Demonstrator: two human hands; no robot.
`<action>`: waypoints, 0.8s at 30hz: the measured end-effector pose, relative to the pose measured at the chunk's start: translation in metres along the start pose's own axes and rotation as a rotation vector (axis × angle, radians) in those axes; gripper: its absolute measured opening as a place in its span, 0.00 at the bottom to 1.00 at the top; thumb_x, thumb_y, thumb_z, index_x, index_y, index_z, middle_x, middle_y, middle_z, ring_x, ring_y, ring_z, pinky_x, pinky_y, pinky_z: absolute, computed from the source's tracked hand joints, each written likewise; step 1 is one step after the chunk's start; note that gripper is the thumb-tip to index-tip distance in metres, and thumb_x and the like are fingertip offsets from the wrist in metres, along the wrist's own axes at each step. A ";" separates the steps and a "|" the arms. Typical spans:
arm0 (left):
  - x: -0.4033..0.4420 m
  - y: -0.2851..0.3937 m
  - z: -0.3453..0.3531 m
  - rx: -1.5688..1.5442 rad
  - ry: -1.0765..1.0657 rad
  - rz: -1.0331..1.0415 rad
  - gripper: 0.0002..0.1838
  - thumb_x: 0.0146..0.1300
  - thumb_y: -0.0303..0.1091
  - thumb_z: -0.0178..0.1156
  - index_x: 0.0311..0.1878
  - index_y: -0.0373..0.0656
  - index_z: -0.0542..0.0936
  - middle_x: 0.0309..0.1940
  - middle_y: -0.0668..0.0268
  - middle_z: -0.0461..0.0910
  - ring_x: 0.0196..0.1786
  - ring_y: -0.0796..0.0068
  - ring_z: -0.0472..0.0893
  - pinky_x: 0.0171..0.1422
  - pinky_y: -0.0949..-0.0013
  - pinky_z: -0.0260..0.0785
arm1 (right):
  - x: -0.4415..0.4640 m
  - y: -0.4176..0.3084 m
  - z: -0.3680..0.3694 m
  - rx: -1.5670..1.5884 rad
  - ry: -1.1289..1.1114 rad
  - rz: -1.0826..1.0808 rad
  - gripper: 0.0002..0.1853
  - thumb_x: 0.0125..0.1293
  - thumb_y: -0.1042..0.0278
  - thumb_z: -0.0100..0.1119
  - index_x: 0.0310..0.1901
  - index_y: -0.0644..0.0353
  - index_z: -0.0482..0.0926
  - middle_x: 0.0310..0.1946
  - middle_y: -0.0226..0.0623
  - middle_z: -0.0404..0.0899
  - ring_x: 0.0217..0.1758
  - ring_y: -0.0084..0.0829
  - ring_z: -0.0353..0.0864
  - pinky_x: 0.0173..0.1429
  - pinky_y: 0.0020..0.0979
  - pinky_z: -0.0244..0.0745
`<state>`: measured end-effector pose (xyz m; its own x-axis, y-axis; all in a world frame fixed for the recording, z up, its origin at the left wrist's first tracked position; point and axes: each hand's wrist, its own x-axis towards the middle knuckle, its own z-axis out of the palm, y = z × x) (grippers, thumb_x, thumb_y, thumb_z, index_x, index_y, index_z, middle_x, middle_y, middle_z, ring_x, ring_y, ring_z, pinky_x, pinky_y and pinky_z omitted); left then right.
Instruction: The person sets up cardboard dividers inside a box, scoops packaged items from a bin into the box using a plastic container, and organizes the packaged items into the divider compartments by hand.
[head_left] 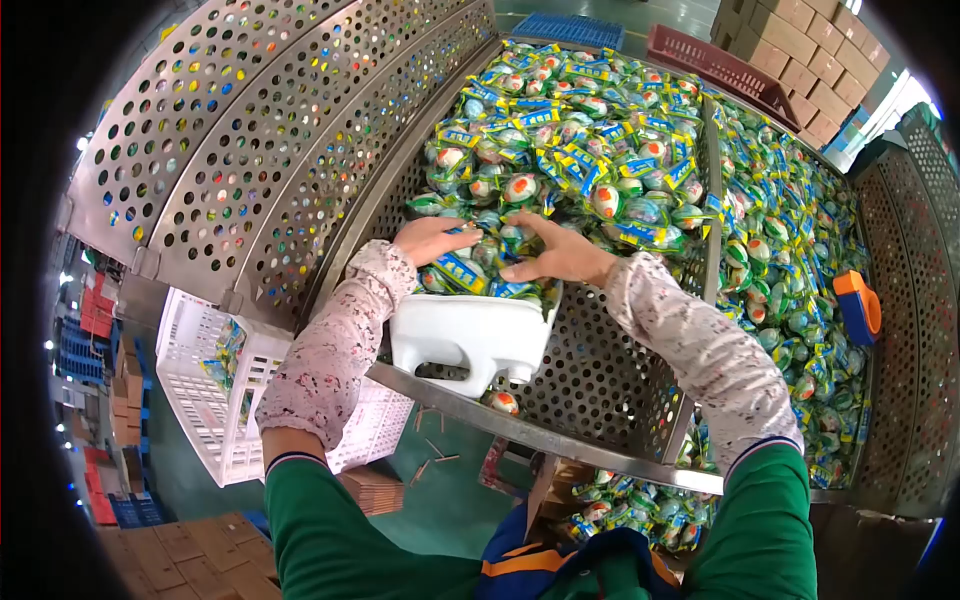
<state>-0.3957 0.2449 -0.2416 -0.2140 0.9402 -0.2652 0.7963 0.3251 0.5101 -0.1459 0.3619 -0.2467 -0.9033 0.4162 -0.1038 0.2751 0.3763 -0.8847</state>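
Note:
My left hand (437, 240) rests on wrapped candies at the left side of the pile, its fingers bent toward the right. Facing it, my right hand (560, 252) has thumb and fingers spread around several packets at the pile's lower edge. Between the two hands lie blue, yellow and green packets (460, 272). Just below them is a white plastic container (470, 335) with a cut-out handle, packets at its upper opening. The container stands on the perforated metal tray (590, 375). One loose candy (502, 402) lies beneath the container near the tray's front rim.
A divider (713, 190) separates a second candy pile (770, 250), where an orange and blue tool (858, 308) lies. Perforated metal panels (240, 130) rise at left. A white crate (205, 400) hangs low left; cartons (800, 60) and a dark red crate (720, 75) stand behind.

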 end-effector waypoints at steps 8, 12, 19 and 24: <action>-0.011 0.092 0.048 0.029 -0.123 0.430 0.36 0.59 0.69 0.61 0.56 0.45 0.84 0.55 0.50 0.82 0.58 0.52 0.81 0.61 0.57 0.72 | -0.115 0.000 -0.040 -0.255 -0.065 0.083 0.49 0.51 0.40 0.77 0.70 0.53 0.63 0.54 0.54 0.80 0.52 0.50 0.84 0.61 0.42 0.75; 0.005 0.144 0.077 -0.008 -0.172 0.605 0.39 0.58 0.69 0.61 0.60 0.44 0.82 0.57 0.53 0.80 0.59 0.51 0.80 0.63 0.56 0.72 | -0.146 -0.025 -0.035 -0.821 -0.105 0.345 0.42 0.52 0.39 0.72 0.62 0.55 0.66 0.45 0.57 0.80 0.42 0.61 0.82 0.47 0.52 0.77; 0.023 0.136 0.080 -0.060 -0.030 0.479 0.44 0.61 0.70 0.58 0.71 0.45 0.72 0.74 0.39 0.53 0.74 0.36 0.60 0.76 0.49 0.56 | -0.138 0.000 -0.028 -0.966 0.144 0.213 0.41 0.46 0.36 0.74 0.51 0.62 0.73 0.39 0.52 0.81 0.43 0.54 0.83 0.49 0.50 0.77; -0.044 0.150 0.016 -0.071 0.370 0.553 0.27 0.63 0.46 0.69 0.60 0.39 0.80 0.66 0.47 0.69 0.67 0.52 0.73 0.70 0.57 0.67 | -0.141 -0.006 -0.029 -0.934 0.159 0.232 0.41 0.44 0.34 0.74 0.48 0.62 0.74 0.38 0.51 0.82 0.43 0.54 0.84 0.50 0.49 0.77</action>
<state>-0.2578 0.2506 -0.1665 0.0246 0.9391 0.3427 0.8079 -0.2206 0.5465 -0.0103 0.3250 -0.2132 -0.7574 0.6441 -0.1065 0.6529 0.7469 -0.1262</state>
